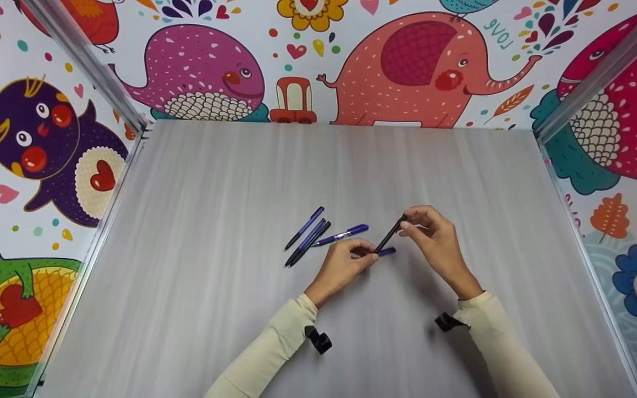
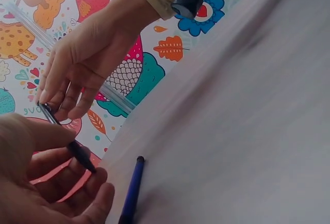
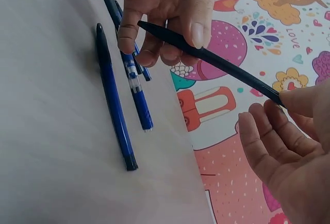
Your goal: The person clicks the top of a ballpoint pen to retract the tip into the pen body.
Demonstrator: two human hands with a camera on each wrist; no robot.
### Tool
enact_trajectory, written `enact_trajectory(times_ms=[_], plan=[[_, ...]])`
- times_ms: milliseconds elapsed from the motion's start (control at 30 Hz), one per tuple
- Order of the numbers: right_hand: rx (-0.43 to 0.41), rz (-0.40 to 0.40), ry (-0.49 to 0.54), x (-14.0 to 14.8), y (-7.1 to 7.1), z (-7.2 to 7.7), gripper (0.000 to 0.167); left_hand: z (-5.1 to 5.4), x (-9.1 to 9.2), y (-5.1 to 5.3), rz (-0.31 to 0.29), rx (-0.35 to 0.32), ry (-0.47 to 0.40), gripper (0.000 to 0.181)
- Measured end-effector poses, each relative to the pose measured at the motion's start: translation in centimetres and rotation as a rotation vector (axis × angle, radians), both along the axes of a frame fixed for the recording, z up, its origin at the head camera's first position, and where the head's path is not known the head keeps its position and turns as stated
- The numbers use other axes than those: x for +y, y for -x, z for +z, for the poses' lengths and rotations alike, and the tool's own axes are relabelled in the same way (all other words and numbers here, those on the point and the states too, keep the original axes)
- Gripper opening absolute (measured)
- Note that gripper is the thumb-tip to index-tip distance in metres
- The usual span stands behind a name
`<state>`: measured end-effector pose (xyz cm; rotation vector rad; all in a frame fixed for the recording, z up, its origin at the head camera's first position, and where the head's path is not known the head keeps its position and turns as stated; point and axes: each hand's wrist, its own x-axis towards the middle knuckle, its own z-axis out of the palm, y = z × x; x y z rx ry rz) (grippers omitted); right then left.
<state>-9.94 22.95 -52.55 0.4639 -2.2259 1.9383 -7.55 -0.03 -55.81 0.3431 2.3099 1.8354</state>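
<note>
A slim black pen (image 1: 390,233) is held at a slant above the table between both hands. My left hand (image 1: 343,262) pinches its lower, pointed end between thumb and fingers. The opposite end, with the clip, is pinched by the thumb and index finger of my right hand (image 1: 434,237), whose other fingers are loosely curled in the right wrist view. Lying beneath the left fingertips is a blue pen with black ends (image 3: 114,108), partly hidden in the head view. Left of it rests a blue pen with a clear section (image 1: 343,235).
Further left, several blue-and-black pens (image 1: 308,243) lie at a slant, two side by side and another pen (image 1: 304,228) just apart. The grey table (image 1: 213,193) meets walls with cartoon animals (image 1: 407,72) at the back and sides, with metal rails (image 1: 600,77) at the corners.
</note>
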Motion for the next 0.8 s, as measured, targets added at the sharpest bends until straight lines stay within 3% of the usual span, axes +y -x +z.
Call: enact_trajectory(times_ms=[533,800], plan=[[-0.053,-0.106,0.004,2.0,-0.3,-1.1,0.022,-0.9,-0.2,1.4,-0.001,0.108,0.073,0.013],[-0.073,-0.161,-0.119,3.1,-0.6,-1.6,0.016,-1.0,-0.3,2.2,-0.007,0.13,0.109,0.012]])
